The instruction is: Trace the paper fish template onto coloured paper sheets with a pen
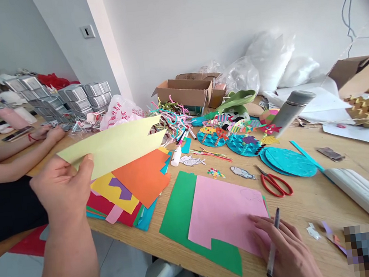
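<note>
Two hands, both occupied. At nine o'clock, one end of a pale yellow sheet (118, 144) pinched between thumb and curled fingers of the left hand (63, 183), raised in view over the paper pile (129, 213) at eight o'clock, probably to keep its free length clear of the loose sheets. At five o'clock, a pink sheet (222, 209) laid flat over a green sheet (175, 206) on the bench (291, 211), presumably for firm backing. On its four-o'clock corner, the right hand (288, 244), fingers nearly straight, a pen (274, 244) caught between them, likely stowed so as to leave fingertips free for steadying paper. At the pink sheet's two o'clock, a faint outline (251, 195) close to the edge, perhaps to spare paper. At four o'clock, scissors (266, 175) with handles turned nearside, presumably for easy reach; just to their nine o'clock, a fish cutout (242, 172).
</note>
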Tool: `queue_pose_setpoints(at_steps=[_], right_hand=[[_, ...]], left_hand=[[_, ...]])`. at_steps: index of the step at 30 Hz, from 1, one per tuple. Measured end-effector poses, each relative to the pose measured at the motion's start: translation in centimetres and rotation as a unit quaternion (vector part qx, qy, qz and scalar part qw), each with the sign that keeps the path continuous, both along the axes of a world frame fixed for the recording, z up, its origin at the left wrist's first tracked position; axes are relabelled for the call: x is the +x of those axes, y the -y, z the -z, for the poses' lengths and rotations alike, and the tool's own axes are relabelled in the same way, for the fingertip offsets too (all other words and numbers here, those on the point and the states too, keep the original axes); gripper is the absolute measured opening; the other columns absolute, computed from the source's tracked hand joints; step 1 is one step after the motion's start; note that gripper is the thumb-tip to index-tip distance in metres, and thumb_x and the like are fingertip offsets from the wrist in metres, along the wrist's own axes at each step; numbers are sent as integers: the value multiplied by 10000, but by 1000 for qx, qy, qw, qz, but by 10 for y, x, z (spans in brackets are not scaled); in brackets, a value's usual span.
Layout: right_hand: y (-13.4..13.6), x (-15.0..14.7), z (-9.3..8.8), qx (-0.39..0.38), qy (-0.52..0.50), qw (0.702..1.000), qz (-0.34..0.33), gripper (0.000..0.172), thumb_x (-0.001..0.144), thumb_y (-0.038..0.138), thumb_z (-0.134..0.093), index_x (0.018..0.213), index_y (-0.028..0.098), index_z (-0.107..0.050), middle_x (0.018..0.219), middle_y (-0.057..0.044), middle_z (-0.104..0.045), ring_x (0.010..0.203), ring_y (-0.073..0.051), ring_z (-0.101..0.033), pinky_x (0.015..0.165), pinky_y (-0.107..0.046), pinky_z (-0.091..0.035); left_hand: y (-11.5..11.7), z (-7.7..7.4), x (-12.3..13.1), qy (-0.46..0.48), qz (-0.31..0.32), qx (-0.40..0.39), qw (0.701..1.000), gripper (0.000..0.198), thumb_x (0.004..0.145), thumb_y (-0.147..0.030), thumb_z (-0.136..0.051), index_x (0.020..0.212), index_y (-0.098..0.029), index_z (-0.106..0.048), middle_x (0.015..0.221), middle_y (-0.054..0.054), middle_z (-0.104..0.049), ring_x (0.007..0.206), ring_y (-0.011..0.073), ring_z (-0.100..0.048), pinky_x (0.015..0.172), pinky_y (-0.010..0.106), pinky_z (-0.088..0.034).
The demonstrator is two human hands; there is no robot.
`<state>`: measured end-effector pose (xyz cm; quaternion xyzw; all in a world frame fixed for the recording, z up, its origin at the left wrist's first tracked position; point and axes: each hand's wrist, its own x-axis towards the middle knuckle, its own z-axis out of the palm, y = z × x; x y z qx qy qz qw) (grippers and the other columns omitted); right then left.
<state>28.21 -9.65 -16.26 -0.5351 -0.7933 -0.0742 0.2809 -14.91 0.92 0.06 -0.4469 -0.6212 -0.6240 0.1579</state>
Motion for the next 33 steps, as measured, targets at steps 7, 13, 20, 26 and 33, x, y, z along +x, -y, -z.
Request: queue_pose_setpoints(at_steps=[7, 13, 20, 26, 33], right_hand=[[1, -1, 1, -2, -11, 1000, 7, 310, 883, 353, -541, 1162, 222, -577, 1059, -81, -672, 966, -235, -624, 827, -382, -485], [2, -4, -4, 12, -34, 999, -5, 247, 862, 282, -578, 1100, 214, -575, 1082, -94, -669, 1046, -252, -599, 821, -399, -493], [5, -10, -18, -3, -81, 997, -3, 226, 869, 202, -574, 1091, 234, -555, 1084, -76, -672, 1053, -244, -586, 837, -417, -491], [2, -21, -31, -71, -77, 994, -20, 243, 892, 190, -527, 1131, 236, -546, 1093, -84, -667, 1050, -230, -591, 840, -402, -488], [-11, -30, -35, -95, -40, 993, -61, 289, 874, 138, -504, 1151, 213, -536, 1063, -94, -662, 1030, -252, -565, 845, -438, -456]], left_hand=[[9, -15, 43, 117, 223, 88, 964, 243, 610, -171, -765, 834, -94, -707, 765, 29, -723, 685, 167, -667, 675, 314, -581], [6, -5, 56, 179, 342, 31, 922, 212, 601, -164, -779, 802, -155, -713, 774, 14, -730, 698, 168, -677, 712, 311, -581], [9, -4, 64, 219, 357, 35, 908, 218, 576, -100, -780, 781, -151, -728, 781, 9, -729, 729, 149, -666, 758, 281, -565], [8, -3, 62, 288, 382, 7, 878, 263, 523, -62, -771, 772, -132, -723, 752, 15, -714, 783, 167, -669, 814, 306, -554], [5, 3, 58, 310, 370, -1, 876, 262, 506, -70, -775, 753, -126, -707, 762, 23, -713, 805, 169, -666, 849, 327, -536]])
